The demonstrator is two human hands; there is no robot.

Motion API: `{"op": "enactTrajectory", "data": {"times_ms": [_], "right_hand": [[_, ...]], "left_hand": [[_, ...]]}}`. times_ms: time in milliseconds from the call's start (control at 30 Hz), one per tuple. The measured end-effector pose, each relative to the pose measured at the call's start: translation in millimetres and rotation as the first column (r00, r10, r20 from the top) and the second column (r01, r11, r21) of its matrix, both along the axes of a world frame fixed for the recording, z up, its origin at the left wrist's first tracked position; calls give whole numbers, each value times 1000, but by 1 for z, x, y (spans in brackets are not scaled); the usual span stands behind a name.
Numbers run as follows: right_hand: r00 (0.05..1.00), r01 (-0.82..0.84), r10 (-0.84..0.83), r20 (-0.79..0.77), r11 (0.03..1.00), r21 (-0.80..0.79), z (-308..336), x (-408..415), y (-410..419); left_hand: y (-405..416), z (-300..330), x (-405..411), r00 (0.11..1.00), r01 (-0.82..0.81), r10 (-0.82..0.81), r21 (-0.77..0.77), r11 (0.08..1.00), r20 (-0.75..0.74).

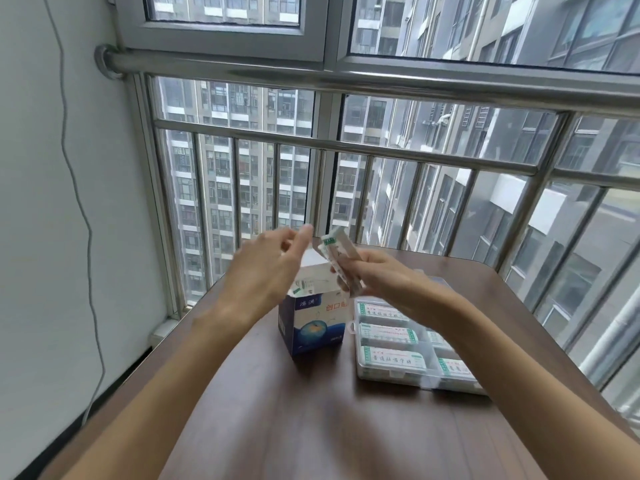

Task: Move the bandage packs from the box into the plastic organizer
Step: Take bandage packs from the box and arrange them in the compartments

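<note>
- While the right hand (375,271) is raised above the counter (311,427), its fingers (349,271) are curled round a small stack of bandage packs (337,252), which is held tilted, its upper end pointing up and away from the camera.
- The left hand (266,268) is held just beside the stack, above the box (313,320); its fingers are loosely spread and only slightly bent, and nothing is gripped by them. Some motion blur is seen on the fingertips.
- The box, blue and white with red lettering, is stood upright on the counter directly below both hands, its top flaps opened. White packs with green edges are seen inside its mouth.
- The plastic organizer (398,372), clear and divided into compartments, is placed just to the right of the box, close to it; whether the two touch cannot be told.
- Several compartments of the organizer are already filled with packs (391,358) laid flat, white with green print; the right part of the organizer is hidden behind the right forearm.
- The counter is a dark wood-grain surface set against a metal railing (381,147) and a window, beyond which grey apartment blocks are seen.
- A thin cable (74,188) is run down the white wall at the left.
</note>
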State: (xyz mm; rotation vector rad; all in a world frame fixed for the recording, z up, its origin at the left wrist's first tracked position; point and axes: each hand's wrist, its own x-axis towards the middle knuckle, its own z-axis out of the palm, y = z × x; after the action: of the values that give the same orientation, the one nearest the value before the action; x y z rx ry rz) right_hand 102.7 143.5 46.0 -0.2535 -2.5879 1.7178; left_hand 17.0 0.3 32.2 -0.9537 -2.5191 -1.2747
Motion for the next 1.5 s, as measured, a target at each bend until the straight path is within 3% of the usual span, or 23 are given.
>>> {"op": "enactTrajectory", "data": {"times_ms": [100,200,400,567,667,867,1000,1100,1267,1500], "right_hand": [[999,-49,49,24,999,-18,-8,19,3],[997,47,-45,57,998,-29,-19,38,13],[915,401,-394,-82,911,92,-27,69,50],[902,426,-427,-64,904,-34,-30,80,58],[872,488,-446,-202,826,282,-46,74,59],[847,518,-409,-338,776,359,-69,76,68],[856,465,-335,-394,831,305,-69,78,68],[838,499,-357,-413,808,314,-67,81,72],[854,439,-435,-286,897,-54,-65,87,78],[856,372,-377,-355,924,-86,-75,89,67]], "left_hand": [[13,-2,17,924,241,-246,52,969,293],[27,-14,27,888,316,-326,87,945,324],[60,-32,46,874,312,-376,237,920,308],[86,-51,70,835,231,-389,393,890,390],[96,-55,81,777,199,-440,488,850,450],[109,-51,84,634,139,-484,526,839,604],[111,-57,81,695,197,-483,505,840,533],[110,-65,80,738,219,-497,535,816,457],[111,-68,81,794,250,-491,543,801,359],[112,-76,77,896,278,-400,455,846,195]]}}
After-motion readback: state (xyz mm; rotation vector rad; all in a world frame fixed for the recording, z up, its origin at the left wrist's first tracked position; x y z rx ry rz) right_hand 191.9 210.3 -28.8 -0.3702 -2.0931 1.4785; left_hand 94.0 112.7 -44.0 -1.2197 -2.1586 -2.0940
